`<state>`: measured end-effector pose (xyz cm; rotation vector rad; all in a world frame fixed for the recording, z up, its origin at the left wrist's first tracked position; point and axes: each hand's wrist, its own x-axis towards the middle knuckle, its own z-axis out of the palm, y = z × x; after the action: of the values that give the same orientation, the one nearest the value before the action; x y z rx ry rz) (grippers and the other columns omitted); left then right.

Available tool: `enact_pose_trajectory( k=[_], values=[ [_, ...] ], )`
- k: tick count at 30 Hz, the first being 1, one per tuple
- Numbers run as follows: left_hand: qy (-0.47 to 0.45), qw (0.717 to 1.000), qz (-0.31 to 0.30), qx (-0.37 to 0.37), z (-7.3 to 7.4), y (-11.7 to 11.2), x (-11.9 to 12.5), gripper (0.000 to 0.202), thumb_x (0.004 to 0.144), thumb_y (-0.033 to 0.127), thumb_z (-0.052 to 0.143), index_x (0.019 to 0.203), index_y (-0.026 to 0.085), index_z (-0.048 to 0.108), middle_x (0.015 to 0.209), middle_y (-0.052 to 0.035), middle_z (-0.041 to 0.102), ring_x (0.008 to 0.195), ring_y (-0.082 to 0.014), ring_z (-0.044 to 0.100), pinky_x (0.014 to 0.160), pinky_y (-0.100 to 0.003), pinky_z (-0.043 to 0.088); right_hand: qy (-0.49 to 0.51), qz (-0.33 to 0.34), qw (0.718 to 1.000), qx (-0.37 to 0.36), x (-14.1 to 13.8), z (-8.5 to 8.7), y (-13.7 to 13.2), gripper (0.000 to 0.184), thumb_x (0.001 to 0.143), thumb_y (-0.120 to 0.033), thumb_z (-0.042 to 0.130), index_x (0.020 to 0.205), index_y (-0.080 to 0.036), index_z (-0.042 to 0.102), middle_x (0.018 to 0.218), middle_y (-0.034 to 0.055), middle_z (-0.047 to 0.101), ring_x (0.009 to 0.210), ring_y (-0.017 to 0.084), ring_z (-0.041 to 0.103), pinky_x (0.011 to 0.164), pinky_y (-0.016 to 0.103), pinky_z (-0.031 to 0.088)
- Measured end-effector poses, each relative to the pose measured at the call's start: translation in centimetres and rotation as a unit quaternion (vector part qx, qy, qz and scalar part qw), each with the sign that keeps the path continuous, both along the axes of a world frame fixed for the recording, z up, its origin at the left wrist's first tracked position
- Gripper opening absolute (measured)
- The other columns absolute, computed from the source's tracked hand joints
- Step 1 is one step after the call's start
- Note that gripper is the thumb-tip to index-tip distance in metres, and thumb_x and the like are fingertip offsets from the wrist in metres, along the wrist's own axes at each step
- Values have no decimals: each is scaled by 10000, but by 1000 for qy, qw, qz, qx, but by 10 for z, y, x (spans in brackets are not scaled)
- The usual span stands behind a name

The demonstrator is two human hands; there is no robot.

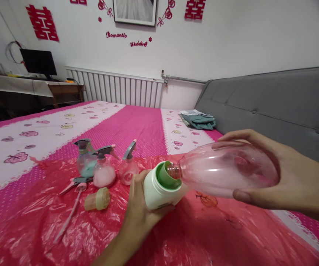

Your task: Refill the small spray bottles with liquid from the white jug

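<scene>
My right hand [281,177] is wrapped round a clear pink plastic bottle [226,170], tipped on its side with its neck pointing left. The neck rests at the green mouth of a small white container [159,190], which my left hand [139,207] grips from below and behind, tilted toward the bottle. Both are held just above a red plastic sheet [93,229] spread over the bed. I cannot tell whether any liquid is passing between them.
On the sheet to the left stand three small spray bottles [104,168], a loose spray head with its tube [75,184] and a small yellowish cap [98,199]. Folded clothes [199,120] lie by the grey headboard [273,99]. A radiator [117,88] lines the far wall.
</scene>
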<state>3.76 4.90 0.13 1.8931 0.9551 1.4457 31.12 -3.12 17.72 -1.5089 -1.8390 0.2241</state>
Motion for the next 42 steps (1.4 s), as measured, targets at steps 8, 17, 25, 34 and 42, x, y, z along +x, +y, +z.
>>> enact_pose_trajectory(
  k=[8, 17, 25, 34, 42],
  values=[
    [-4, 1000, -7, 9, -2, 1, 0, 901, 709, 398, 977, 1443, 296, 465, 1367, -107, 598, 1220, -375, 647, 1022, -559, 541, -35, 11, 999, 5, 3, 6, -3, 803, 648, -612, 931, 1353, -393, 616, 1274, -47, 626, 1036, 137, 692, 827, 99, 575],
    [7, 1000, -3, 17, 0, -1, 0, 908, 733, 413, 963, 1458, 310, 426, 1382, -104, 581, 1238, -375, 636, 1021, -555, 542, -32, 8, 999, 2, 0, 12, -3, 786, 650, -614, 932, 1345, -408, 627, 1265, -54, 630, 1009, 151, 699, 797, 128, 596],
    [-5, 1000, -14, 4, -2, 0, 1, 931, 718, 405, 967, 1466, 323, 417, 1393, -108, 580, 1229, -385, 644, 1008, -565, 549, -35, -26, 999, 1, 2, 17, -9, 830, 589, -629, 939, 1329, -382, 656, 1257, -19, 634, 1000, 205, 698, 690, 159, 604],
    [-11, 1000, -7, 4, -3, 0, 1, 937, 701, 417, 974, 1457, 307, 432, 1377, -109, 594, 1216, -384, 650, 1017, -564, 544, -33, -61, 997, -16, -9, 21, -13, 833, 580, -728, 910, 1311, -429, 645, 1289, -63, 618, 1091, 203, 676, 711, 156, 610],
    [-4, 1000, -2, 6, -1, -1, 1, 914, 699, 432, 972, 1444, 298, 461, 1375, -111, 604, 1228, -387, 650, 1010, -556, 551, -46, -97, 994, -38, -25, 32, -20, 823, 617, -777, 875, 1327, -446, 621, 1308, -90, 605, 1152, 191, 650, 745, 143, 609]
  ],
)
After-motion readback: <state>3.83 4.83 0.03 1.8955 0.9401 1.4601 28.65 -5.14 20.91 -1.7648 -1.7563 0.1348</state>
